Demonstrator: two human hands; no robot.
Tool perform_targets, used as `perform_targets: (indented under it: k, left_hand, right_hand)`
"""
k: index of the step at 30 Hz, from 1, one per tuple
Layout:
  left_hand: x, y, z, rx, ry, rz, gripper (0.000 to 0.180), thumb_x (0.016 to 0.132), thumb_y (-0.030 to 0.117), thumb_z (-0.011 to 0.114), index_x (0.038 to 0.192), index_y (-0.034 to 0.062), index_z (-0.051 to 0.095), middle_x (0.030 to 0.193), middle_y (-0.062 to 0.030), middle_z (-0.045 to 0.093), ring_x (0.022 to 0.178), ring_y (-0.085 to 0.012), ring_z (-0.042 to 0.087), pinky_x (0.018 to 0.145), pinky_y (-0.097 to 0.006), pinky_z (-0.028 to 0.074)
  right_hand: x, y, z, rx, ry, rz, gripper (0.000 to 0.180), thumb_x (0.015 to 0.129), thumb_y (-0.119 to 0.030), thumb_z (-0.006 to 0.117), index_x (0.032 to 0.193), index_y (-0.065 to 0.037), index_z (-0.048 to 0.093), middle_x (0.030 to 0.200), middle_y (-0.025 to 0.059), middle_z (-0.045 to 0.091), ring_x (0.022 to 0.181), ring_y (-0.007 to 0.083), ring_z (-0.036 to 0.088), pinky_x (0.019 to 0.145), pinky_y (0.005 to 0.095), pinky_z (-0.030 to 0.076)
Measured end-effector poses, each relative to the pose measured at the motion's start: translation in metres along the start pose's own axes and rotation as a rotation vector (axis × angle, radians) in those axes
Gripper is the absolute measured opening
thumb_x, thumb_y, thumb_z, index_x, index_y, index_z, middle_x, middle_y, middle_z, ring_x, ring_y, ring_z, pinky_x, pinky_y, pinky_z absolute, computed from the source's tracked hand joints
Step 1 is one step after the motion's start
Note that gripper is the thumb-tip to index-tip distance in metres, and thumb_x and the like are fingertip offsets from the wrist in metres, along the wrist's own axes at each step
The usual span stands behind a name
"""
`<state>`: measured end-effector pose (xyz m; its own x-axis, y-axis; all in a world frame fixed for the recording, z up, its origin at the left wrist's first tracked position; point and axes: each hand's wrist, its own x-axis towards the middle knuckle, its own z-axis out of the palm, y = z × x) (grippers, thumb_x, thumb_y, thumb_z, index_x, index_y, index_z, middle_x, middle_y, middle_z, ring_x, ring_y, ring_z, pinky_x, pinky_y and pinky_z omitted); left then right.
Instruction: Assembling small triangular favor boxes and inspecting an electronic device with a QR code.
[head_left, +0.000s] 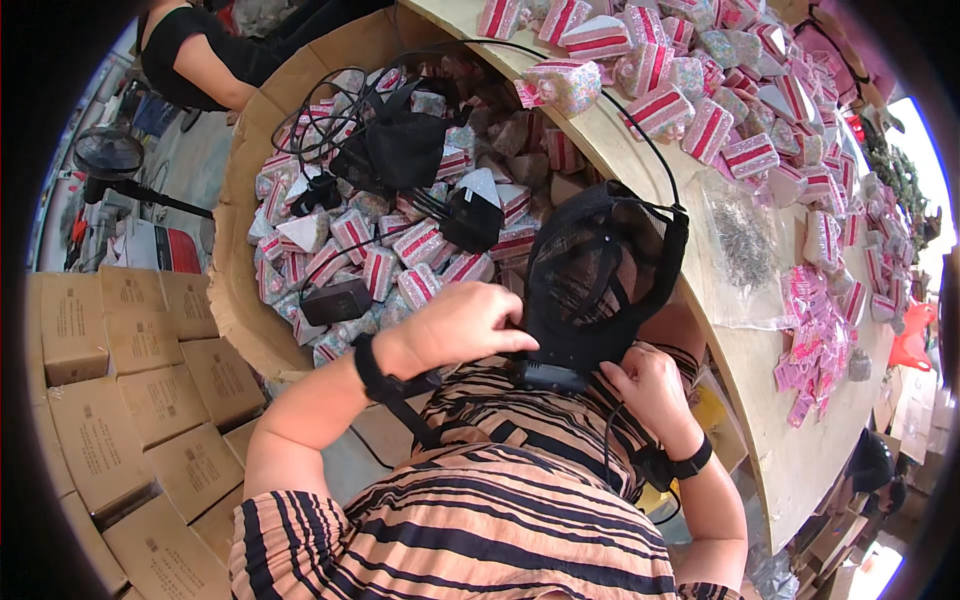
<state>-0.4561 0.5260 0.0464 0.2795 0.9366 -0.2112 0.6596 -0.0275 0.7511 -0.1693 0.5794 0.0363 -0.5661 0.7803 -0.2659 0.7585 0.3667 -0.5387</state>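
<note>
The black mesh cap (580, 335) sits in front of the striped top (500, 525), between a cardboard bin (236, 235) heaped with pink-and-white wedges (380, 270) and the tabletop (785, 440). The left hand (462, 325) has its grip closed on the cap's near left edge; the right hand (652, 388) curls at the near right (whether that grip pinches, I cannot tell).

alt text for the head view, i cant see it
A person's left hand and right hand touch the edge of a black mesh cap, beside a brown cardboard bin of white, pink-striped wedges and a pale wooden table heaped with more.
</note>
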Motion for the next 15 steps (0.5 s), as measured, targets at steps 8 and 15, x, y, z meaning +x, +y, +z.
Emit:
perform_targets:
  k: [8, 15]
  left_hand:
    - [0.002, -0.011, 0.021, -0.134, 0.201, 0.0, 0.035, 0.09, 0.027, 0.064, 0.075, -0.0025, 0.055, 0.061, -0.0153, 0.049, 0.059, -0.0235, 0.057, 0.055, -0.04, 0.041]
    - [-0.031, -0.003, -0.014, -0.539, 0.248, -0.046, 0.025, 0.101, 0.02, 0.047, 0.096, -0.0027, 0.058, 0.085, -0.0059, 0.066, 0.072, -0.0113, 0.065, 0.065, -0.024, 0.054]
  right_hand:
    - [-0.008, 0.006, 0.018, 0.606, 0.004, -0.212, 0.03, 0.074, 0.011, 0.056, 0.102, 0.001, 0.055, 0.088, 0.0121, 0.055, 0.072, 0.0185, 0.061, 0.068, 0.0275, 0.051]
    - [0.008, -0.048, -0.025, 0.238, 0.224, -0.629, 0.047, 0.069, 0.01, 0.061, 0.114, -0.004, 0.058, 0.094, 0.0151, 0.056, 0.079, 0.0304, 0.06, 0.069, 0.0366, 0.05]
